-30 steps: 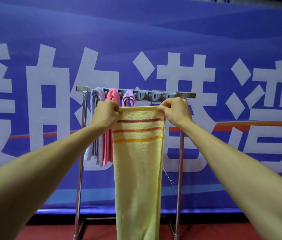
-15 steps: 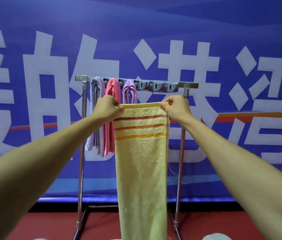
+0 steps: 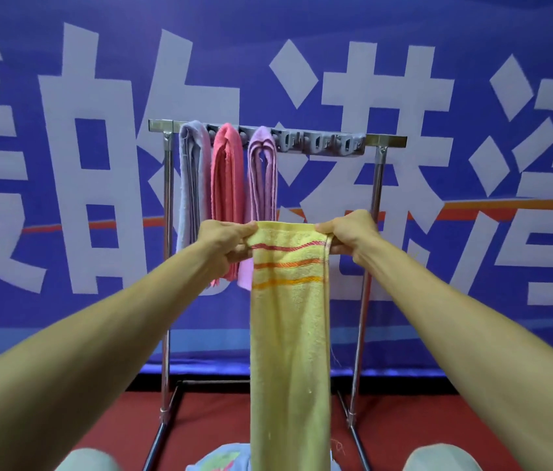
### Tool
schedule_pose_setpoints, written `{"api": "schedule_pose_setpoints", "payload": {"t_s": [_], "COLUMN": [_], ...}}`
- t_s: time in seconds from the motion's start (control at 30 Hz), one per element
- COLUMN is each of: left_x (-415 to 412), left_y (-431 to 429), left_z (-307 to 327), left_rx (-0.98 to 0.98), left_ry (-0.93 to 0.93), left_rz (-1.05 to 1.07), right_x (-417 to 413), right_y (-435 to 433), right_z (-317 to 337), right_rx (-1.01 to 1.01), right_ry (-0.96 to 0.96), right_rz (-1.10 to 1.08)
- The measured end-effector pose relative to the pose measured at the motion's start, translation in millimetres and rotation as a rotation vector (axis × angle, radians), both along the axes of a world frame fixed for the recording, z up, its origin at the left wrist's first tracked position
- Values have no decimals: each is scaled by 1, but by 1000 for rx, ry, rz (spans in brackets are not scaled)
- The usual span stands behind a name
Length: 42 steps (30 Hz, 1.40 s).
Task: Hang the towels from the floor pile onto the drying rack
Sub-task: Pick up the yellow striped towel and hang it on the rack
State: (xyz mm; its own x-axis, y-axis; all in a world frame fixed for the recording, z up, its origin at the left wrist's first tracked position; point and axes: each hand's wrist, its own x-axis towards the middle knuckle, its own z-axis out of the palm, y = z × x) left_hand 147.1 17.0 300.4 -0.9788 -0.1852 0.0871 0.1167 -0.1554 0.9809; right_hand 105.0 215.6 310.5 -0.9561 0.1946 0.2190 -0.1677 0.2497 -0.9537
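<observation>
A yellow towel [image 3: 288,334] with red and orange stripes hangs straight down in front of me. My left hand [image 3: 225,241] pinches its top left corner and my right hand [image 3: 346,234] pinches its top right corner, both well below the top bar of the metal drying rack [image 3: 387,141]. A grey towel [image 3: 193,178], a pink towel [image 3: 227,185] and a lilac towel [image 3: 263,178] hang on the bar's left part. Grey clips [image 3: 319,144] sit bare on the right part. A light blue towel [image 3: 220,460] lies on the floor at the bottom edge.
A blue banner [image 3: 64,62] with large white characters stands right behind the rack. The floor [image 3: 115,419] is red. The rack's base bars [image 3: 163,436] run towards me on both sides. Pale rounded shapes, probably my knees [image 3: 438,458], show at the bottom.
My hands have come down with the yellow towel, from just under the top bar to well below it. The view has tilted down, so the floor and floor towel show.
</observation>
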Motion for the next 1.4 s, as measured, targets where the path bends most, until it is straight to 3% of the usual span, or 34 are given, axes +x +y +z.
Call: {"api": "schedule_pose_setpoints", "payload": {"t_s": [0.47,0.87,1.2,1.27,1.4], "left_x": [7,11,17,20,12], "left_y": [21,26,13,9,-6], "left_z": [-11,-10,8,11,14], "left_rx": [-128,-48,-30,-103,-498], "left_ry": [59,53,147,212,296], "left_rz": [24,-71,-220,-222,-94], "right_x": [25,24,30,32,36], "right_y": [-47,-51,-29,-26,-23], "right_z": [-12,-23,6,14,28], "right_rx": [275,330,260,299,373], "right_ry": [76,205,233,242,302], "right_rz": [152,110,304,313,310]}}
